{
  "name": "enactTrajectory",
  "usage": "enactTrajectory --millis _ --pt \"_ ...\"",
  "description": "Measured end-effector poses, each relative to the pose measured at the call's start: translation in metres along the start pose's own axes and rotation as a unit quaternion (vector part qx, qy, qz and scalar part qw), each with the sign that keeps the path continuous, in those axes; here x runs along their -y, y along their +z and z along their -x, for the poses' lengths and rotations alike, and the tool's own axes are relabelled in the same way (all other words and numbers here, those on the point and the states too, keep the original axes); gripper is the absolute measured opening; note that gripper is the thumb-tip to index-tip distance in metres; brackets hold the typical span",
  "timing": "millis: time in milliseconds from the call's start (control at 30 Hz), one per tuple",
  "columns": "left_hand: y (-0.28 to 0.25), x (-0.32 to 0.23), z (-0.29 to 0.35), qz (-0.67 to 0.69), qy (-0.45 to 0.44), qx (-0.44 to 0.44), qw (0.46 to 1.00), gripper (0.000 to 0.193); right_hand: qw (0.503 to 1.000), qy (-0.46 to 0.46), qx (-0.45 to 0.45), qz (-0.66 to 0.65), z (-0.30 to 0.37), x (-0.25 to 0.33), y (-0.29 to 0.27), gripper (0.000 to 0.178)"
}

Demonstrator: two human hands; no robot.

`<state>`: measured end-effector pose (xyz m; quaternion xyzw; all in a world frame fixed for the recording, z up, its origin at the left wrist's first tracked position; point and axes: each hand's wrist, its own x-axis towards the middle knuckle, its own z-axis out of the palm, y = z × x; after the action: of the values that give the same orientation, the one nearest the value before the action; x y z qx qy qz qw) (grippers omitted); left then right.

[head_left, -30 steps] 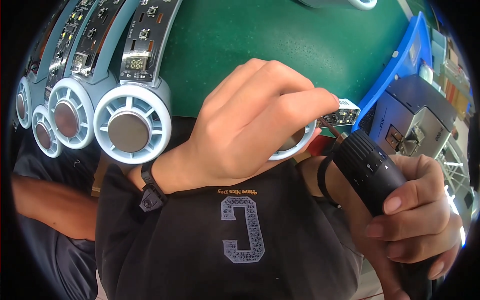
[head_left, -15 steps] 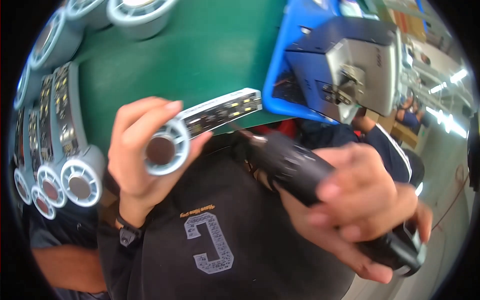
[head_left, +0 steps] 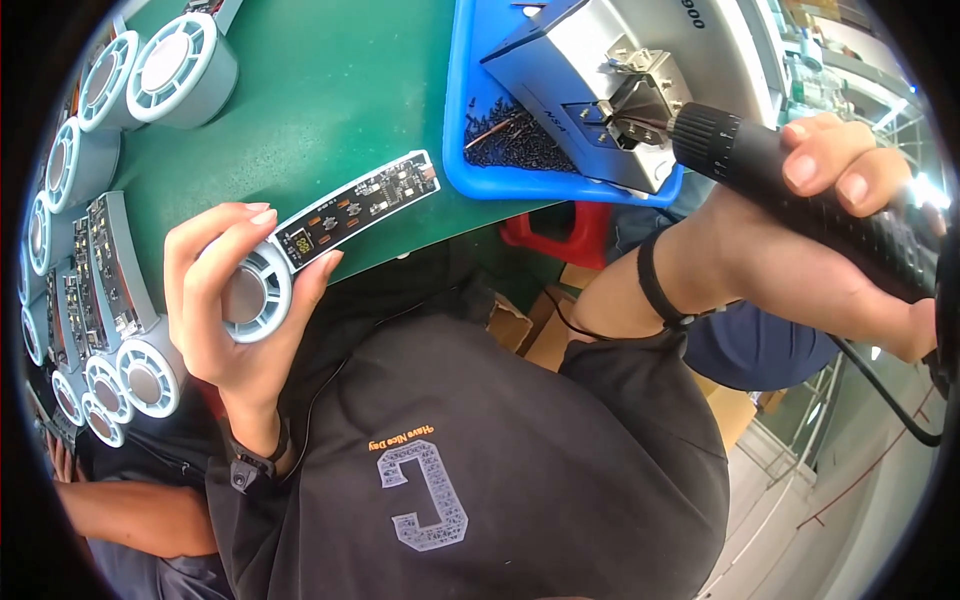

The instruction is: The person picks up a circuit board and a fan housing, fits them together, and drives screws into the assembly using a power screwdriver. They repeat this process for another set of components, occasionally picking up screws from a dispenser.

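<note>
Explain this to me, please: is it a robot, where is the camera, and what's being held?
No robot, just a person working bare-handed. Each picture comes from a camera worn on the head, looking down; its wide lens bends straight edges. The left hand has its grip around a light-blue part with a circuit-board strip. The right hand holds a black power driver, tip pointing at a metal box in a blue tray, beside tiny dark pieces. Similar parts sit leftward on the green table.

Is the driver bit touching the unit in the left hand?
No, the black powered screwdriver in the right hand has its bit at the silver box, apart from the light-blue unit in the left hand.
</note>
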<state>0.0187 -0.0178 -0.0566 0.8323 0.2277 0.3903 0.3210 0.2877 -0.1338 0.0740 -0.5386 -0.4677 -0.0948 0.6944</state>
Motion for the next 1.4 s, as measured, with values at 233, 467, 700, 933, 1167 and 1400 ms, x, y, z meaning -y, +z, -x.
enactTrajectory --millis 233,467,700,933,1167,1400 --pt "-0.006 0.002 0.002 -0.001 -0.046 -0.024 0.999 0.061 0.978 0.099 0.126 -0.136 0.003 -0.009 0.008 0.073" --pt "-0.001 0.025 0.003 0.062 0.025 -0.006 0.998 0.066 0.935 0.171 0.177 -0.254 0.071 0.015 0.089 0.074" --pt "-0.004 0.024 0.014 0.102 0.006 -0.031 0.994 0.060 0.922 0.178 0.202 -0.279 0.090 0.036 0.108 0.074" --pt "0.002 0.036 0.015 0.109 0.063 -0.071 0.989 0.053 0.923 0.162 0.218 -0.271 0.098 0.039 0.110 0.075" --pt "0.002 0.034 0.015 0.101 0.055 -0.071 0.991 0.052 0.924 0.147 0.225 -0.271 0.103 0.032 0.108 0.075" --pt "0.002 0.032 0.018 0.112 0.036 -0.055 0.992 0.049 0.925 0.132 0.233 -0.271 0.109 0.027 0.115 0.075"
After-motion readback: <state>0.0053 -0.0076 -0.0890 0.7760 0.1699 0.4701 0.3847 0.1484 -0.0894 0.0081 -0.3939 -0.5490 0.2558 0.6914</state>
